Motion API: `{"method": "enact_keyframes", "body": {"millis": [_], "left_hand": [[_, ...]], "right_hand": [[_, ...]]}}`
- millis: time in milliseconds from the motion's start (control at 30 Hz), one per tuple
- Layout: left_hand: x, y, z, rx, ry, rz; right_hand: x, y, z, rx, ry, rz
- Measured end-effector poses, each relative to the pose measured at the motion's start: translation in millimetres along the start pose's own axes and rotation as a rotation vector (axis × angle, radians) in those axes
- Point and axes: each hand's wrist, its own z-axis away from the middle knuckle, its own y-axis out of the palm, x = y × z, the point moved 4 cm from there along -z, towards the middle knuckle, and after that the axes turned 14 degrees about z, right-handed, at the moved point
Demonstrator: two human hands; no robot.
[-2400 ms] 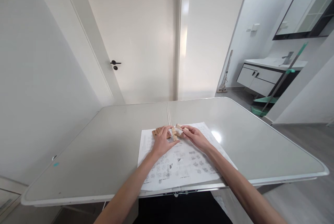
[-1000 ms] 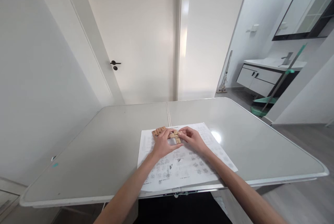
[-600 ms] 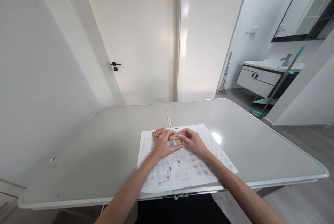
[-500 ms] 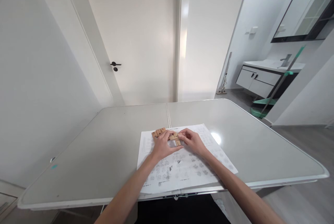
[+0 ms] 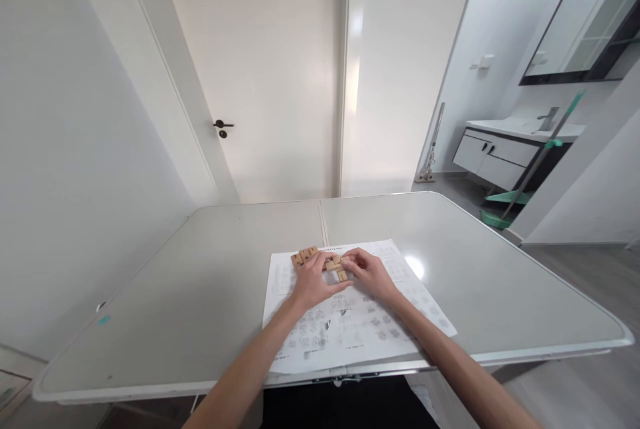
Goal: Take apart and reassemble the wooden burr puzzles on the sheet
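Several small wooden puzzle blocks (image 5: 334, 265) sit together over a printed white sheet, between my two hands. My left hand (image 5: 311, 284) curls round their left side, its fingers on the upper edge and its thumb reaching along below. On the right, my right hand (image 5: 369, 270) pinches the edge of the wooden pieces between thumb and fingers. A lower wooden piece (image 5: 343, 276) with a dark mark shows near my left thumb. Just beyond my left fingers lies a group of wooden tiles (image 5: 304, 255) with dark marks. My fingers hide part of the blocks.
The paper sheet (image 5: 350, 336), printed with rows of grey figures, lies on a pale folding table (image 5: 175, 309) with a seam down its middle. A closed door (image 5: 270, 82) stands behind the table. To the right are a washbasin cabinet (image 5: 495, 152), a mop and a green dustpan (image 5: 495, 218).
Both hands keep their place at the wooden blocks, with only slight finger movement. The whole view has shifted down a little.
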Motion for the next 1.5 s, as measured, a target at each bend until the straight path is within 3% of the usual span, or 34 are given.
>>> {"method": "enact_keyframes", "body": {"millis": [367, 700, 967, 1200, 1500], "left_hand": [[7.8, -7.8, -5.4, -0.209, -0.103, -0.035], [14.2, -9.3, -7.8, -0.294, -0.131, -0.032], [14.0, -11.7, -6.1, -0.310, -0.164, 0.016], [16.6, -9.8, -7.7, -0.303, -0.197, 0.091], [21.5, -1.7, -7.2, -0.232, -0.218, 0.224]], "right_hand": [[-19.6, -12.1, -5.4, -0.193, 0.084, 0.177], [-26.3, -1.3, -4.0, -0.103, 0.003, 0.265], [-31.3, -7.3, -8.0, -0.115, 0.119, 0.056], [-12.1, -4.9, -7.7, 0.088, 0.120, -0.233], [0.8, -0.7, -4.9, 0.231, 0.124, -0.356]]}}
